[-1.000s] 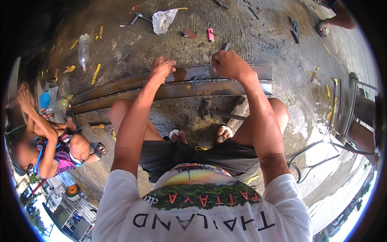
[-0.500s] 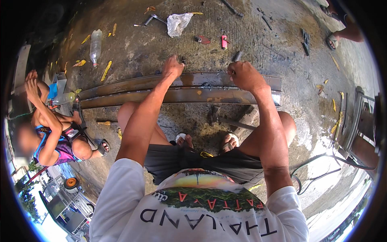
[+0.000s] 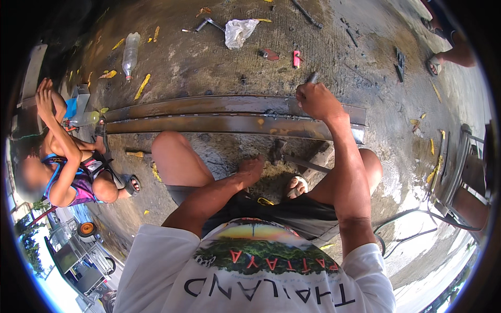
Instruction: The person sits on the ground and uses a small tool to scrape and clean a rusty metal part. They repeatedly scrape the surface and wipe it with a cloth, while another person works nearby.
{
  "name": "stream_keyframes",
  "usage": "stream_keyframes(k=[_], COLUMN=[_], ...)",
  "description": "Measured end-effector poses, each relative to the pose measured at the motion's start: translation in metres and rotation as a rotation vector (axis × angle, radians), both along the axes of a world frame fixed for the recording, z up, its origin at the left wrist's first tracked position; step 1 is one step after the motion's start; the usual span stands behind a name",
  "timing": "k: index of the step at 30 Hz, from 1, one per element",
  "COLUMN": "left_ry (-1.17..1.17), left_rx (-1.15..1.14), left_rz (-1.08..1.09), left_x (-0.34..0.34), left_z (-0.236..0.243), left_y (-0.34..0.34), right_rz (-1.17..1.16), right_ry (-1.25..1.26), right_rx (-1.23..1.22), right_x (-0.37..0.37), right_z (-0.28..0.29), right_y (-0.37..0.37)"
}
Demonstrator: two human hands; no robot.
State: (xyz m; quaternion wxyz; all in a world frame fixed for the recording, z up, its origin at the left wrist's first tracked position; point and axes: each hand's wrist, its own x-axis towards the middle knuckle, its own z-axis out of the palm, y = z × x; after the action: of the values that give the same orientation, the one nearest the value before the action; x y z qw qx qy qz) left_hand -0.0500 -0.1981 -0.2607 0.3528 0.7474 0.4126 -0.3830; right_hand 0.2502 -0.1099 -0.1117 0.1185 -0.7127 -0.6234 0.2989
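My right hand [image 3: 318, 100] grips a dark cylindrical tool [image 3: 312, 77] over the right end of two long, rusty steel channels or bars [image 3: 206, 123], which lie side by side across the concrete and have dark lumps along their seam. My left hand [image 3: 250, 170] is down between my knees, below the steel and left of a hammer-like tool [image 3: 279, 151]; whether it holds anything is unclear. That tool's long bar reaches right over a worn block [image 3: 318, 159]. A brush [image 3: 136, 154] lies beside my left knee.
A co-worker [image 3: 70, 161] sits at the left. Another person's foot [image 3: 434, 63] is upper right. A plastic bottle [image 3: 130, 55], white bag [image 3: 240, 32], pink lighter-like object [image 3: 296, 59] and scattered metal tools lie beyond the steel. A metal frame [image 3: 467, 177] with hoses is at the right.
My left hand has dropped from above the steel to between my knees. My right hand stays over the steel with the cylindrical tool. The view has shifted slightly.
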Motion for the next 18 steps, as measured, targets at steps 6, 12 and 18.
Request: stream_keyframes(k=[6, 12, 18], left_ry=[-0.048, -0.650, -1.258], left_rx=[-0.005, -0.332, -0.555], left_rz=[0.066, 0.492, 1.052], left_x=[-0.006, 0.009, 0.035], left_z=[-0.007, 0.077, 0.178], left_y=[0.013, 0.087, 0.139], right_rz=[0.024, -0.071, -0.045], right_ry=[0.018, 0.414, 1.211], right_rx=[-0.012, -0.254, -0.175], right_x=[-0.004, -0.003, -0.010], right_z=[0.004, 0.025, 0.032], right_y=[0.004, 0.012, 0.014])
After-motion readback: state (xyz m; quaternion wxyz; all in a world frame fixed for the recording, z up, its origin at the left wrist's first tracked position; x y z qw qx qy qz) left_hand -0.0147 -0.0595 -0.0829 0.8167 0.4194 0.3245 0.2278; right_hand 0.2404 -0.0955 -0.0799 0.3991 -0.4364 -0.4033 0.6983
